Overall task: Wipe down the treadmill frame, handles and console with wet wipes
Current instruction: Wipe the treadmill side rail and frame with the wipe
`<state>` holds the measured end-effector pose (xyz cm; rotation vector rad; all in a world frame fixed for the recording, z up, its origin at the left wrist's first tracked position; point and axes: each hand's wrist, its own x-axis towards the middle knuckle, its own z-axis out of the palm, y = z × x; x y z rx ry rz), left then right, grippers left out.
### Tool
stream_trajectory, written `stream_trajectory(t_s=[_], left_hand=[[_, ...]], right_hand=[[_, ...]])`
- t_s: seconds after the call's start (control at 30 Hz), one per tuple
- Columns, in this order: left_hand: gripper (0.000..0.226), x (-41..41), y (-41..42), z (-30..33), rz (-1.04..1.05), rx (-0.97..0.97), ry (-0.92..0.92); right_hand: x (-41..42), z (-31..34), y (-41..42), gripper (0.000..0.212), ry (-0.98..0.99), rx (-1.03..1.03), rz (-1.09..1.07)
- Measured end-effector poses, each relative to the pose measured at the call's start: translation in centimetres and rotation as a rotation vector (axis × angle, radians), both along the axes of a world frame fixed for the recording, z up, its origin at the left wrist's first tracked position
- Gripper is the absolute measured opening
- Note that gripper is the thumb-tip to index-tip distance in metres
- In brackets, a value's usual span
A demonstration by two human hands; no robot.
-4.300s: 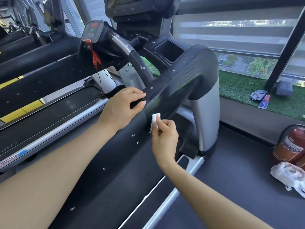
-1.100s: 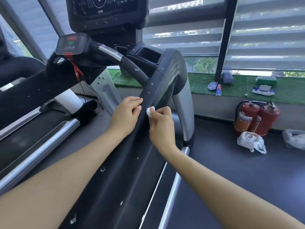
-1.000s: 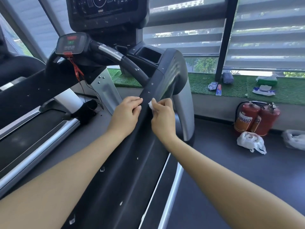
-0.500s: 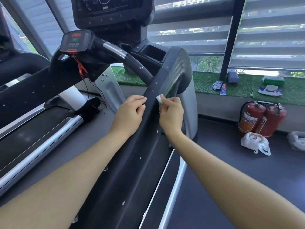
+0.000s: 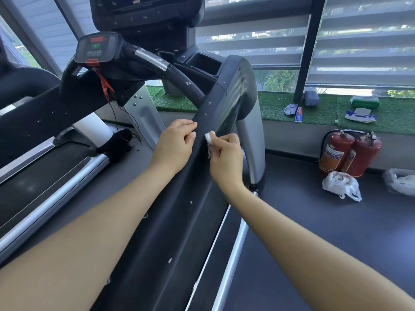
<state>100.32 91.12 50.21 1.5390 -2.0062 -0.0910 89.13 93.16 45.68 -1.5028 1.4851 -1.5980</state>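
The treadmill's black side handrail (image 5: pixel 179 221) runs from the bottom middle up to a rounded top. My right hand (image 5: pixel 226 158) pinches a small crumpled white wet wipe (image 5: pixel 210 139) against the rail's upper face. My left hand (image 5: pixel 175 144) grips the rail's left edge beside it, fingers curled over the edge. Small white specks dot the rail. The curved black and silver handle (image 5: pixel 161 68) and the small control panel (image 5: pixel 96 48) with a red safety clip lie above, under the main console (image 5: pixel 146 10).
Two red fire extinguishers (image 5: pixel 350 153) stand on the dark floor at right, with white plastic bags (image 5: pixel 341 185) beside them. Wet-wipe packs (image 5: pixel 360 115) and small items lie on the green turf ledge. Another treadmill's belt (image 5: pixel 40 176) lies to the left.
My right hand has kept rubbing the wipe in short strokes on the same stretch of rail, just now slipping slightly down it. My left hand has stayed on the rail's edge.
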Motion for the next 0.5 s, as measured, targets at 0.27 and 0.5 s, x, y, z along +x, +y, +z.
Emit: stream_trajectory(t_s=[0.27, 0.5], left_hand=[[0.033, 0.0, 0.0, 0.1, -0.003, -0.007, -0.004], [0.032, 0.0, 0.0, 0.1, -0.001, -0.011, -0.007]], right_hand=[[2.0, -1.4, 4.5, 0.026, 0.01, -0.078, 0.036], [0.4, -0.7, -0.2, 0.025, -0.083, 0.019, -0.027]])
